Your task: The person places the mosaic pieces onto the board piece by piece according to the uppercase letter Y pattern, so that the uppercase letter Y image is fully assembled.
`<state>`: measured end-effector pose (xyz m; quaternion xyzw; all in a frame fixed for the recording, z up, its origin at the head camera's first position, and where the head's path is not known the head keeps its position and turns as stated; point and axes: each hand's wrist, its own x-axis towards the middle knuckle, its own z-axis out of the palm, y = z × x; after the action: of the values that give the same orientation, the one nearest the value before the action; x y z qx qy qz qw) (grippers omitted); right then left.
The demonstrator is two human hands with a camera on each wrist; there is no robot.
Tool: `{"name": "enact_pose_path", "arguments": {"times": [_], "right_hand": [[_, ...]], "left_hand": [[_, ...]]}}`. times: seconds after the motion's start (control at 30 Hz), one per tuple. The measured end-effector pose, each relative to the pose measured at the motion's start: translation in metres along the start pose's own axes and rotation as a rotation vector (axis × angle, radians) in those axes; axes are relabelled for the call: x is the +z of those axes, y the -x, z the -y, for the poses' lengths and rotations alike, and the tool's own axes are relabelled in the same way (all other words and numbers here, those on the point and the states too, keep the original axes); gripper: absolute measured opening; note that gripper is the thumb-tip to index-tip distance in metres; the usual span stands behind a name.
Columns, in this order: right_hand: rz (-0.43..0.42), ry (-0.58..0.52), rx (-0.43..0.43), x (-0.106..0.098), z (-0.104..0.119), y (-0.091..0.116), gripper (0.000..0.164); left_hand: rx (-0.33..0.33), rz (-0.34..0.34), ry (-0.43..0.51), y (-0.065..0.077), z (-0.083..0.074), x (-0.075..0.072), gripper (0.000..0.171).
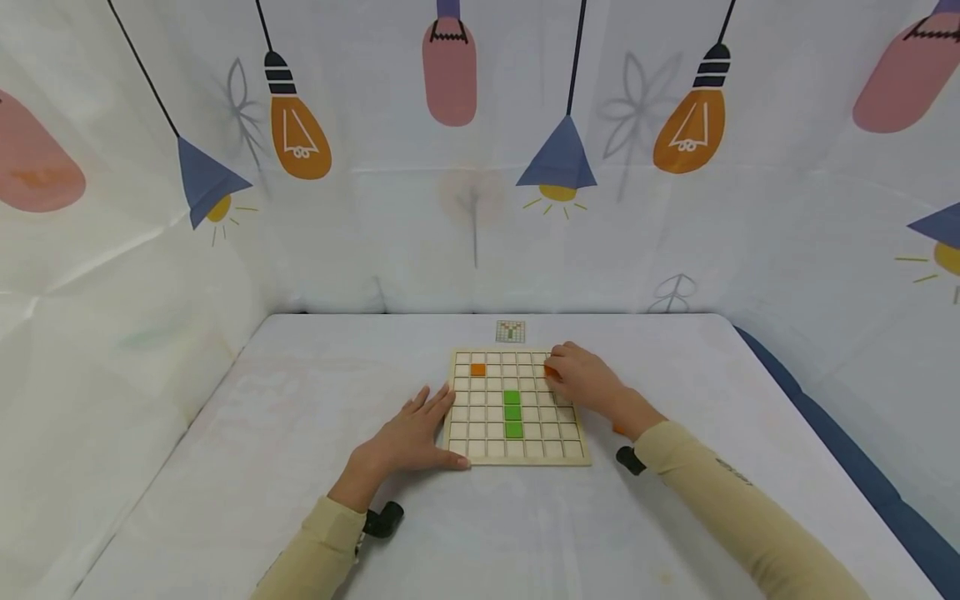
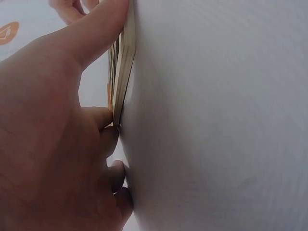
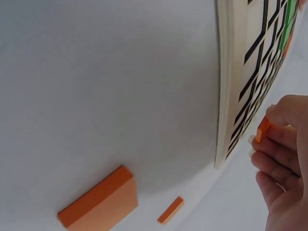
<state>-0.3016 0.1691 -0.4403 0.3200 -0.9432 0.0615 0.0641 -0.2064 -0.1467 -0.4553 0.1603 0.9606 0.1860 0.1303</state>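
Note:
A pale wooden grid board point(image 1: 491, 459) lies on the white table. Three green square tiles point(image 1: 512, 413) stand in a column in its middle, and one orange tile point(image 1: 477, 369) sits near its upper left. My left hand point(image 1: 408, 437) rests at the board's left edge with fingers spread, its thumb at the front corner. Over the board's upper right, my right hand point(image 1: 585, 379) pinches a small orange tile point(image 3: 263, 129) between thumb and fingers. The right wrist view has that tile above the grid, its flat face partly hidden by the fingertips.
Two loose orange tiles, one near point(image 3: 103, 204) and one farther tile point(image 3: 171, 210), lie on the table right of the board. A small pattern card point(image 1: 511, 332) lies just behind the board. A printed curtain point(image 1: 375, 225) hangs beyond the table's far edge.

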Motion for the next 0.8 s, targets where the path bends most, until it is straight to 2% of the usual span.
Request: {"name": "enact_pose_path", "arguments": {"times": [0.47, 0.8], "right_hand": [[-0.013, 0.009, -0.058, 0.006, 0.024, -0.012, 0.012], [-0.024, -0.026, -0.080, 0.009, 0.038, -0.021, 0.010]], "left_hand": [[0.014, -0.012, 0.011, 0.000, 0.002, 0.003, 0.116], [0.024, -0.005, 0.000, 0.000, 0.003, 0.004, 0.116]]}}
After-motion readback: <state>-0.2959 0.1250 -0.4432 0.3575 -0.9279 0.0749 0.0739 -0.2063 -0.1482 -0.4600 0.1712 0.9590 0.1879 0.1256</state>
